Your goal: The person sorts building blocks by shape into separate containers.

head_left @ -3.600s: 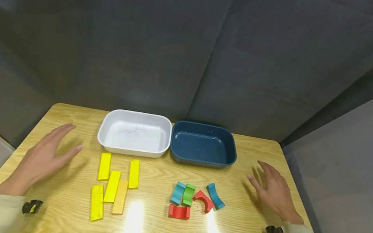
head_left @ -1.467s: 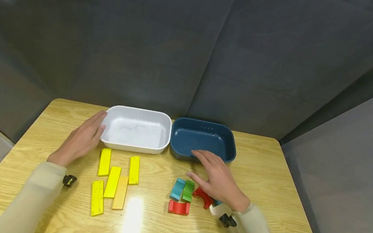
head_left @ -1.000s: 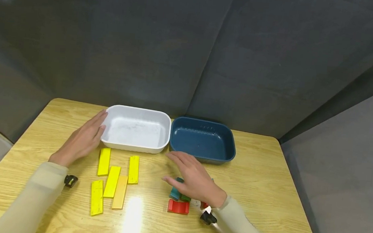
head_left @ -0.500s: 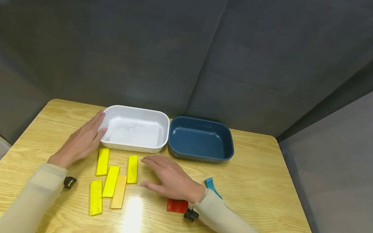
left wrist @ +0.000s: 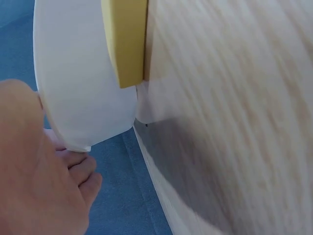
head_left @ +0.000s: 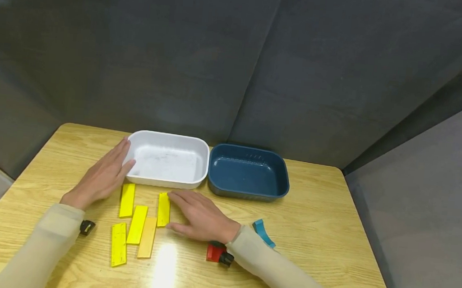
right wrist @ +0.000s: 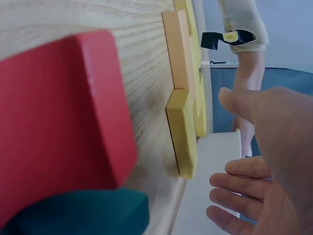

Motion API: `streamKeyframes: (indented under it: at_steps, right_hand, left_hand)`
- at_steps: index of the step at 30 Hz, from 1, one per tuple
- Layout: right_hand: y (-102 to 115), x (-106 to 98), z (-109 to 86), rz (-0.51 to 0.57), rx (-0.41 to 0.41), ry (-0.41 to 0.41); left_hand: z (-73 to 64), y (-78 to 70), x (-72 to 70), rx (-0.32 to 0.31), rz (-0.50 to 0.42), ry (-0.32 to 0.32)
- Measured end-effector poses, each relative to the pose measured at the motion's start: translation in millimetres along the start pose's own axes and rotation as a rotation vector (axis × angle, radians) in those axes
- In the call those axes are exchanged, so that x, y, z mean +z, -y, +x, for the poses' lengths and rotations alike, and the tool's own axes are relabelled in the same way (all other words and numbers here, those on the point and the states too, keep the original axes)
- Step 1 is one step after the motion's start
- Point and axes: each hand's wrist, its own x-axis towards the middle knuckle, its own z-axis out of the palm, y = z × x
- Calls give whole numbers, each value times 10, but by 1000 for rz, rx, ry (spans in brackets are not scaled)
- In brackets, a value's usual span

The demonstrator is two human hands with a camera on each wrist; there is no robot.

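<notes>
My left hand (head_left: 100, 176) rests against the left end of the white tray (head_left: 165, 183), fingers along its outer side and thumb at the rim. The left wrist view shows the palm (left wrist: 39, 181) close to the tray wall (left wrist: 78, 93). My right hand (head_left: 201, 217) hovers with fingers extended and thumb apart, beside a flat yellow block (head_left: 163, 215). Nothing lies in its grasp in the right wrist view, where the yellow block (right wrist: 182, 134) stands apart from the palm. More yellow blocks (head_left: 137, 225) and an orange-yellow one (head_left: 147, 239) lie to the left.
A dark blue tray (head_left: 247, 195) adjoins the white one. A blue arched block (head_left: 263, 233) and a red block (head_left: 214, 252) lie by my right forearm, which covers other blocks. A teal block (right wrist: 112, 213) shows in the right wrist view. A dark curtain (head_left: 173, 53) stands behind the table.
My right hand has swept from the table's right side leftward over the arched blocks to the yellow ones. Earlier my left hand moved to the white tray's end, then stayed. The blocks look unmoved.
</notes>
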Motion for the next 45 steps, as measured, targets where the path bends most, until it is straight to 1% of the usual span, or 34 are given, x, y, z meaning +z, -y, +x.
streamKeyframes:
  at_steps: [2,6,13,20,27,30,38,45]
  right_hand:
    - [-5,22,33,-9,-1,16]
    - [-8,73,91,-29,3,42]
    - [7,131,185,-58,6,78]
    - [13,144,254,-101,34,129]
    - [-7,175,298,-124,27,110]
    - [-18,187,309,-109,22,102]
    - [-33,203,289,5,33,80]
    - [-27,203,269,31,48,74]
  left_hand:
    - [0,2,7,-10,9,11]
    - [5,29,38,-7,18,17]
    - [-6,32,58,-2,29,10]
    - [-17,25,59,-3,31,4]
    - [-18,14,51,-1,30,-6]
    - [-19,12,51,-4,31,-7]
    - [-17,19,68,-1,32,-10]
    - [-23,-2,64,-11,41,-12]
